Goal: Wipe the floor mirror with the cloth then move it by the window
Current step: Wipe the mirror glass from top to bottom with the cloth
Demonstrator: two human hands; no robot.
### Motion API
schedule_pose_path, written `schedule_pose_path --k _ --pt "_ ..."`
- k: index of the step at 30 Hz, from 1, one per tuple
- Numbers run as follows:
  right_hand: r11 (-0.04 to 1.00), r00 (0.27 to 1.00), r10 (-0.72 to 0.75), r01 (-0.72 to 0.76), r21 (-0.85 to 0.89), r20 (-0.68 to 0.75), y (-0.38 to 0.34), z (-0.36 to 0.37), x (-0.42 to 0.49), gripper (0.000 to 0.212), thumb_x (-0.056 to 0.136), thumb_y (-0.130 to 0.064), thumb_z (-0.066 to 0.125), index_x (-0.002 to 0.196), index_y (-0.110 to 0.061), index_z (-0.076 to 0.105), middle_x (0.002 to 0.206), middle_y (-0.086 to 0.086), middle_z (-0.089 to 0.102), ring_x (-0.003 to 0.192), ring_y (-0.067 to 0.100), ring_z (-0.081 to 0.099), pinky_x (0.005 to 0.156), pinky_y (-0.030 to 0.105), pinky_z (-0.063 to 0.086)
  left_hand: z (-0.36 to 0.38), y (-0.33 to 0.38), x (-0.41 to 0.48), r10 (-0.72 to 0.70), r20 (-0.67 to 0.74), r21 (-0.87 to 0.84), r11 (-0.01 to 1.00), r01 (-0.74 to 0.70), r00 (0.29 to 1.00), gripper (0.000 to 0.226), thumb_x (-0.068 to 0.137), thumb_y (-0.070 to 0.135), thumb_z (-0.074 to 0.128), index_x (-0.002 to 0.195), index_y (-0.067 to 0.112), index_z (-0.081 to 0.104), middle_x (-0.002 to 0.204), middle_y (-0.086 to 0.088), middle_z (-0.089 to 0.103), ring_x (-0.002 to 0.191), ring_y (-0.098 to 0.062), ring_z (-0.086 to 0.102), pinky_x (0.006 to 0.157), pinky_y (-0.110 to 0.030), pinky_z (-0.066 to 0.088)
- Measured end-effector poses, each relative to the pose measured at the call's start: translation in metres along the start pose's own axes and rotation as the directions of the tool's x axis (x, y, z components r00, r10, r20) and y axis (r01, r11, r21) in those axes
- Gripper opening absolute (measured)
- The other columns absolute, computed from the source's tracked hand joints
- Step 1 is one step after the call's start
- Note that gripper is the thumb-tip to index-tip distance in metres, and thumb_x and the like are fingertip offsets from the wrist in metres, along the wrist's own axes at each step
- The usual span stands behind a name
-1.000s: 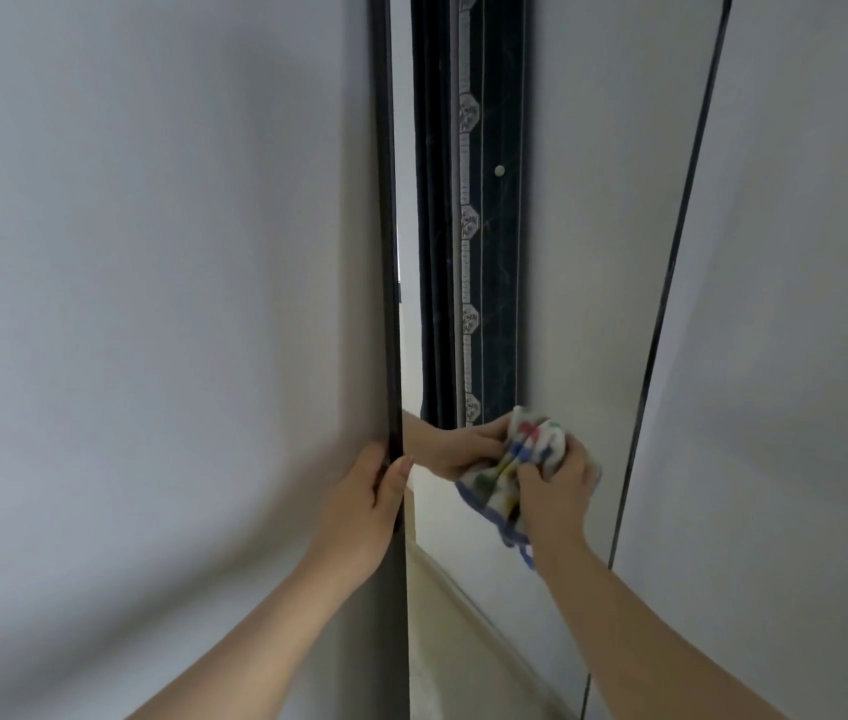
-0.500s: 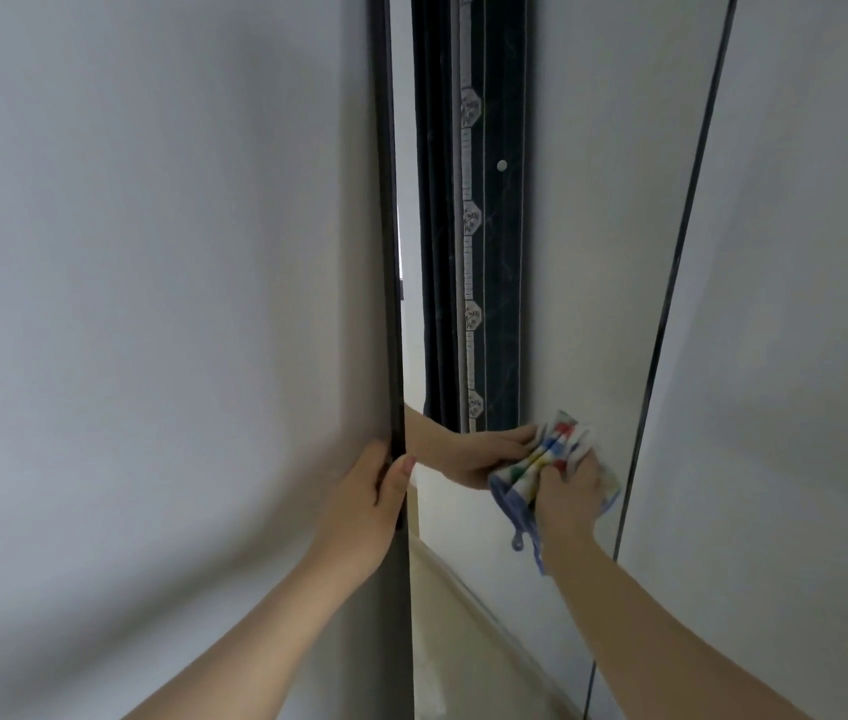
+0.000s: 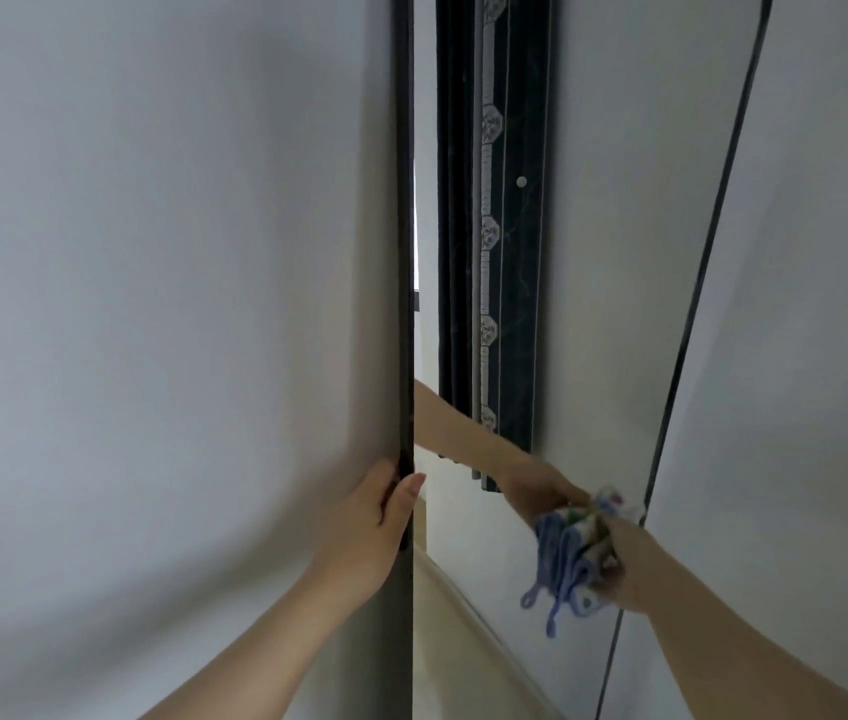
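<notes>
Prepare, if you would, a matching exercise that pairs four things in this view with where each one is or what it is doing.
Column one:
1. left hand
2. right hand
3. cloth
4. dark curtain

Column two:
A. seen as a reflection in the upper glass of the mirror
B. bunched up against the glass near the thin right edge
C. gripping the black left edge of the frame
D. clutching the cloth and pressing it to the glass

Pairs: 1-C, 2-D, 3-B, 4-A

Left hand [image 3: 367, 522] raised, fingers curled round mirror edge [image 3: 405, 252], right hand [image 3: 624, 558] outstretched, fingers bunching cloth [image 3: 570, 556]
</notes>
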State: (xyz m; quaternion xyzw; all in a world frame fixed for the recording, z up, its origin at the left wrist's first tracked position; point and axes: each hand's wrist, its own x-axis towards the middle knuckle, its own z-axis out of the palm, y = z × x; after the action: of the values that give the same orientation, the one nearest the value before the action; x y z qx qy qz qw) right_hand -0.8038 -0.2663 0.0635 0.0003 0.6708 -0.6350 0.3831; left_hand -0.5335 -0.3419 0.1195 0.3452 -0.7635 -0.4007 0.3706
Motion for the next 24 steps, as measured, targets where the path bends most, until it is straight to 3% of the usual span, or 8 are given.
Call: schedule_pose_path --k 2,5,9,11,14,16,19,24 --pt "0.996 1.0 0.021 -0.022 0.085 0.003 -0.007 0.0 0.001 0.036 0.093 -0.036 0.052 0.082 -0.002 0.054 0.084 0.016 0.057 0.068 0.029 0.053 0.08 0.043 0.051 -0.001 0.0 0.002 -0.004 -0.013 0.011 1.0 0.004 1.0 0.05 0.082 0.062 0.034 0.079 0.014 0.048 0.077 -0.015 0.06 0.073 -0.031 0.06 0.071 -0.052 0.053" --pt "0.971 0.986 -0.153 0.162 0.174 -0.062 -0.058 0.009 0.009 0.044 0.088 -0.05 0.052 0.091 -0.006 0.057 0.086 0.016 0.059 0.063 0.025 0.053 0.045 0.03 0.05 -0.001 0.0 0.003 -0.003 -0.007 0.03 1.0 0.003 1.0 0.038 0.09 0.047 0.038 0.073 0.014 0.043 0.066 -0.009 0.053 0.066 -0.027 0.055 0.07 -0.051 0.052" --pt "0.884 0.898 -0.429 0.44 0.158 -0.097 -0.104 0.003 0.005 0.045 0.092 -0.044 0.05 0.127 -0.016 0.048 0.111 0.009 0.057 0.095 0.027 0.06 0.079 0.042 0.052 0.001 0.001 0.001 0.0 -0.008 0.025 1.0 0.0 1.0 0.032 0.092 0.036 0.042 0.069 0.014 0.039 0.059 0.005 0.042 0.059 -0.019 0.045 0.07 -0.052 0.051" --pt "0.903 0.903 -0.416 0.424 0.074 -0.103 -0.089 -0.001 0.006 0.046 0.094 -0.043 0.047 0.129 -0.013 0.046 0.126 0.009 0.053 0.107 0.025 0.054 0.079 0.04 0.049 0.002 0.001 0.0 -0.011 -0.009 0.02 1.0 0.011 1.0 0.031 0.092 0.037 0.041 0.069 0.015 0.039 0.059 0.006 0.041 0.06 -0.016 0.045 0.071 -0.052 0.05" --pt "0.985 0.994 -0.092 0.1 0.14 -0.06 -0.047 -0.006 0.012 0.043 0.096 -0.037 0.045 0.131 -0.013 0.047 0.114 0.02 0.059 0.095 0.032 0.058 0.075 0.04 0.047 0.003 0.0 0.002 -0.021 -0.01 -0.012 1.0 0.021 1.0 0.032 0.091 0.039 0.041 0.07 0.015 0.04 0.061 0.003 0.042 0.064 -0.018 0.047 0.073 -0.053 0.051" --pt "0.98 0.999 -0.039 0.034 0.194 0.018 -0.045 -0.007 0.009 0.047 0.092 -0.043 0.05 0.126 -0.012 0.053 0.095 0.016 0.061 0.077 0.029 0.058 0.067 0.04 0.049 0.003 -0.001 0.002 -0.018 -0.006 -0.017 1.0 0.018 1.0 0.032 0.091 0.039 0.042 0.068 0.018 0.039 0.06 0.005 0.041 0.063 -0.018 0.047 0.073 -0.053 0.051" --pt "0.935 0.98 -0.2 0.192 0.296 -0.003 -0.084 -0.002 0.008 0.036 0.085 -0.045 0.059 0.105 -0.016 0.062 0.115 0.011 0.062 0.082 0.026 0.062 0.06 0.035 0.051 0.001 -0.006 0.005 0.0 -0.005 -0.006 1.0 0.0 1.0 0.031 0.09 0.047 0.041 0.066 0.027 0.039 0.059 0.007 0.045 0.067 -0.028 0.056 0.072 -0.054 0.051" --pt "0.887 0.893 -0.424 0.443 0.129 -0.148 -0.095 0.017 -0.023 0.037 0.097 -0.034 0.045 0.129 -0.015 0.048 0.113 0.004 0.053 0.077 0.022 0.053 0.056 0.026 0.044 0.004 -0.009 0.003 -0.004 -0.017 -0.011 1.0 0.004 1.0 0.03 0.091 0.046 0.039 0.066 0.029 0.04 0.058 0.013 0.047 0.066 -0.023 0.054 0.073 -0.054 0.052"
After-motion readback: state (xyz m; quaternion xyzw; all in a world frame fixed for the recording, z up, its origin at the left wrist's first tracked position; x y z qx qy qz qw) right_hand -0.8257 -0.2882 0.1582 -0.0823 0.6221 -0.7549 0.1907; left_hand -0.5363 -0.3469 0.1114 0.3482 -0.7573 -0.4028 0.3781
